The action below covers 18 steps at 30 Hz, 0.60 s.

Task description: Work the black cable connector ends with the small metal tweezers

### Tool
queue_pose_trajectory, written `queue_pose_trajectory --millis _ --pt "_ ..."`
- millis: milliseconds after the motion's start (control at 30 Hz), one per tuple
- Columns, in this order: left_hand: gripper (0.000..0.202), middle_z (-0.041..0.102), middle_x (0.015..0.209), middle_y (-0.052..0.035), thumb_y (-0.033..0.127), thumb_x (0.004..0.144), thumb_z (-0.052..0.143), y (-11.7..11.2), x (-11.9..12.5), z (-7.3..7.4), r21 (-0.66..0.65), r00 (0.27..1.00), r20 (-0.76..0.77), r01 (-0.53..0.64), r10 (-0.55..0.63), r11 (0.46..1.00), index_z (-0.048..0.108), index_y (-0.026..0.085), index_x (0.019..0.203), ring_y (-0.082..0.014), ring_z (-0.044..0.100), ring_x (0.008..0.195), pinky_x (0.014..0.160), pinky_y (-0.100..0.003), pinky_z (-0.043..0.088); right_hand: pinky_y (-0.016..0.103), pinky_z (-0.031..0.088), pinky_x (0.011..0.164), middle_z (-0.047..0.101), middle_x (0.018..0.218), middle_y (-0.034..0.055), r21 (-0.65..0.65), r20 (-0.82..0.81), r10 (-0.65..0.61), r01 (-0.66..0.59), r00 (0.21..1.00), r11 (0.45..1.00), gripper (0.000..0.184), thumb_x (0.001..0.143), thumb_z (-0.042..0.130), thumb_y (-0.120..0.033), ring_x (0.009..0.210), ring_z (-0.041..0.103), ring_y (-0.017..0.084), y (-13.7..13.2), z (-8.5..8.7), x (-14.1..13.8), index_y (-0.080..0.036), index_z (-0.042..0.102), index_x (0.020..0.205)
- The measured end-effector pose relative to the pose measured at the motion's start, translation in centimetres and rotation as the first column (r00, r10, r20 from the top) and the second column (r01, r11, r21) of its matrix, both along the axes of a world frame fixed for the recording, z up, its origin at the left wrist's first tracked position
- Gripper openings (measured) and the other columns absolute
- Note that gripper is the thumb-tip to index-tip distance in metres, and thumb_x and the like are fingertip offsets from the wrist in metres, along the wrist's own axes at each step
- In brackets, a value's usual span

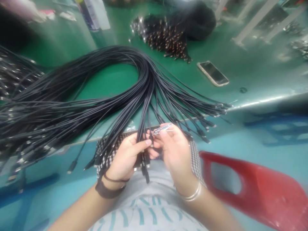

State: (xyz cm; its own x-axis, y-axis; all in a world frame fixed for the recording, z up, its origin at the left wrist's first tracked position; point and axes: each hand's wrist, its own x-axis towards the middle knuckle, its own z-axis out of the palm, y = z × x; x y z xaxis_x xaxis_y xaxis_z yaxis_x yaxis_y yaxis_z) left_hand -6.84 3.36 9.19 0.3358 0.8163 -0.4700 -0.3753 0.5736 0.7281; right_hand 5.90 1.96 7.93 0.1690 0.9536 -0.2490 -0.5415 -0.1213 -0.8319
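In front of a green, smooth table (113, 80), slim black plug-ended cables (143, 110) are pinched by the left hand (128, 152); a small silver metal clipper-like tool (162, 129) is grasped by the right hand (176, 147); should it slip, a cable could be nicked

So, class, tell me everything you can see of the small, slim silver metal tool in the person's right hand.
The small, slim silver tool looks metallic and shiny, narrow and elongated; blur hides its finer parts and exact type. It slants, its right end higher, in the grip of the bare right hand, thumb against it. Its lower left end is close to a black cable plug; contact is unclear.
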Motion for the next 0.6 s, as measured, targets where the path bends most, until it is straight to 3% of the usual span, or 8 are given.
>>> queue_pose_trajectory --millis 200,600 --pt "0.012 0.073 0.071 -0.003 0.02 0.078 0.074 0.1 0.3 -0.8 0.077 0.998 -0.067 -0.009 0.014 0.997 0.066 0.013 0.084 -0.009 0.063 0.05 0.048 -0.016 0.051 0.031 0.061 0.075 0.065 0.09 0.0005 -0.02 0.004 -0.021 0.021 1.0 1.0 0.018 0.086 0.069 -0.031 0.089 0.072 0.021 0.1 0.1 0.2 -0.023 0.058 0.098" --pt "0.015 0.074 0.073 -0.0044 0.018 0.076 0.077 0.1 0.3 -1.4 0.092 0.997 -0.06 -0.04 0.045 0.995 0.068 0.011 0.087 -0.0121 0.067 0.056 0.058 -0.022 0.057 0.026 0.057 0.06 0.064 0.085 0.0005 -0.068 0.074 -0.018 0.023 0.997 0.997 0.016 0.084 0.069 -0.027 0.079 0.068 0.017 0.3 0.2 0.0 -0.023 0.057 0.094"
